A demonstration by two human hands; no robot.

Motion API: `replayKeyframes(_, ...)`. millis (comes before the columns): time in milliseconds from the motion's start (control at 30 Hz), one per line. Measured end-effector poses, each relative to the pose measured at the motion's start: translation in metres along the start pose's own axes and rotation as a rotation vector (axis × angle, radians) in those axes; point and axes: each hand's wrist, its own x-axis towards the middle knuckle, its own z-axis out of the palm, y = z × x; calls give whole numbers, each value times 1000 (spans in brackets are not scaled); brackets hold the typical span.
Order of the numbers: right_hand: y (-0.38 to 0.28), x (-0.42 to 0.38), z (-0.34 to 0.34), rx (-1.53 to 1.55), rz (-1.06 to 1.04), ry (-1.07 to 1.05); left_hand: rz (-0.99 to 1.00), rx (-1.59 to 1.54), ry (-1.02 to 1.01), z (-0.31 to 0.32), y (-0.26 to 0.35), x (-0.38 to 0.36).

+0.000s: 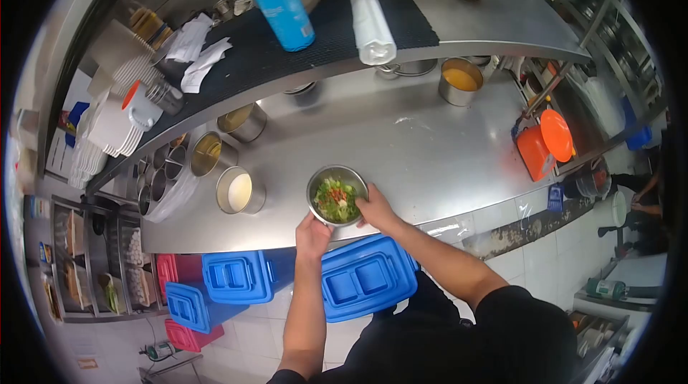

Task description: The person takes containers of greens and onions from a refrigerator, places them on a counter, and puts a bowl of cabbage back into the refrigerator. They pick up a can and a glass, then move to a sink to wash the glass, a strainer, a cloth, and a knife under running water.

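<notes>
A round metal bowl [313, 206] is held between my two hands at the front edge of the steel counter. Inside it lie chopped green leaves [333, 206] with small red and pale bits on top. My left hand [313, 235] grips the near left side of the rim from below. On the right side, my right hand [378, 210] has its thumb over the rim and its other fingers mostly hidden beneath. Left of the bowl stands a metal pot [249, 200] with a white content.
More metal pots [240, 126] stand at the counter's left, and a pot of orange liquid [460, 81] at the back right. An orange scale [536, 151] sits on the right. A raised shelf holds a blue can [282, 11] and a plastic roll [371, 18]. Blue-lidded bins [365, 298] stand below.
</notes>
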Motion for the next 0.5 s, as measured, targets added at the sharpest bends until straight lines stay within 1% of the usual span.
replayKeyframes(100, -21, 55, 10, -32, -47, 67, 76, 70, 23, 17, 16, 31)
replayKeyframes(133, -29, 76, 19, -33, -91, 105, 99, 133, 138, 13, 19, 43)
replayKeyframes(167, -39, 98, 30, -31, -137, 144, 104, 115, 230, 14, 19, 51)
replayKeyframes(233, -58, 137, 50, -36, -110, 189, 115, 82, 408, 19, 16, 66)
replayKeyframes(333, -61, 185, 68, 118, -81, 138, 75, 183, 426, 28, -12, 78)
replayKeyframes(433, -56, 191, 50, 83, -11, -31, 263, 831, 295, 28, -64, 90)
replayKeyframes(500, -41, 174, 9, 154, -149, -17, 604, 1288, 266, 22, -94, 92)
